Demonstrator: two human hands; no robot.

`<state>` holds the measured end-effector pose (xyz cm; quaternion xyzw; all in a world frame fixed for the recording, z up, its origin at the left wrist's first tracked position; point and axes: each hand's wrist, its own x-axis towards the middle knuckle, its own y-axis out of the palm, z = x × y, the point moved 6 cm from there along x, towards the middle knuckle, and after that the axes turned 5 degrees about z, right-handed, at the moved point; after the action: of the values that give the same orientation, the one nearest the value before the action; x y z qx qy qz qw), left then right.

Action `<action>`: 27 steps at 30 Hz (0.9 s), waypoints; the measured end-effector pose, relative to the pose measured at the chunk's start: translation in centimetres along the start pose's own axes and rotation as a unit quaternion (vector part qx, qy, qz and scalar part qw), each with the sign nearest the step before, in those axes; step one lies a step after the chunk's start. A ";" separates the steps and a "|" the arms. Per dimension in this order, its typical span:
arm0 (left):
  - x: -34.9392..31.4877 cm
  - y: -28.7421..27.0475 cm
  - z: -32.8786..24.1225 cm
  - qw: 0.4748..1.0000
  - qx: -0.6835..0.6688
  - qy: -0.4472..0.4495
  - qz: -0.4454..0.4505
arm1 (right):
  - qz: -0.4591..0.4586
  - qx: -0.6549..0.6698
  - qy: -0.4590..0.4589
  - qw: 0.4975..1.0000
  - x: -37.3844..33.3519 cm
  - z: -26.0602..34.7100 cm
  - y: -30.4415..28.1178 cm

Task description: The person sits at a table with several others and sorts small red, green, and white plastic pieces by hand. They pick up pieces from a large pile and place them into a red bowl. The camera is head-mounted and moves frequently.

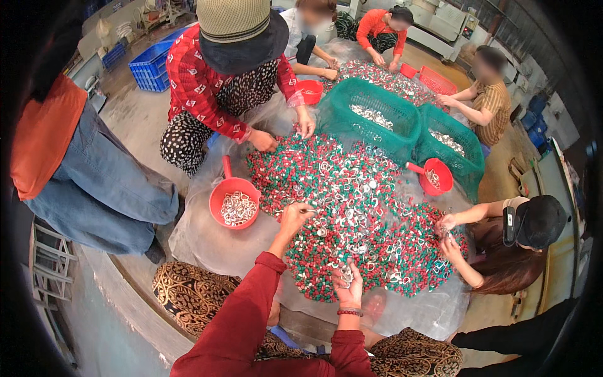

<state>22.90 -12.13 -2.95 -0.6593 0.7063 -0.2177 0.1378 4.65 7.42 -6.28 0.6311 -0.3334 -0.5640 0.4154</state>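
On plastic sheeting [195,246], a red dipper [217,197] held pale rings [239,209]; the left hand [291,219] hung over the bead pile [370,242], fingers together, any catch unclear; the right hand [349,290] pinched silvery pieces [346,273] near its edge; 2 green baskets [365,139] stood beyond.

I count my 2 hands [294,220], 2 green baskets [361,133], 2 red scoops [215,201] with handles I can see, 1 red basket [438,80], and 5 people [195,88] working around me.

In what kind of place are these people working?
Probably a workshop or small factory: a bulky pale machine at the back, green plastic baskets, and a heap of small coloured pieces.
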 end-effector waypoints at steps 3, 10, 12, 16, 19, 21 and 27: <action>1.1 1.6 -3.0 0.985 0.084 -0.040 0.144 | 0.029 -0.003 0.003 1.000 0.2 0.6 0.2; 1.5 2.9 -3.0 0.979 0.124 0.100 0.129 | -0.018 -0.051 -0.031 0.998 0.1 0.6 0.7; 0.2 4.0 -5.8 0.975 -0.019 0.055 0.216 | -0.026 -0.066 -0.037 0.997 -0.1 1.3 0.2; -4.2 6.9 -11.9 0.898 -0.060 0.078 0.429 | -0.030 -0.087 -0.020 0.996 0.4 1.5 -0.4; -7.9 9.9 -11.9 0.850 -0.015 0.147 0.505 | -0.128 -0.090 -0.042 0.987 1.3 1.2 -1.9; -8.4 10.8 -11.8 0.833 0.094 0.182 0.515 | -0.181 -0.121 -0.051 0.975 1.2 1.6 -1.5; -2.9 3.2 -8.7 0.983 -0.028 0.035 0.175 | -0.074 0.018 -0.007 0.997 7.5 5.1 -3.9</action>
<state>16.18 -8.02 2.76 -0.5209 0.8212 -0.1934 0.1300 0.50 1.72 -13.11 0.6573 -0.2986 -0.5919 0.3583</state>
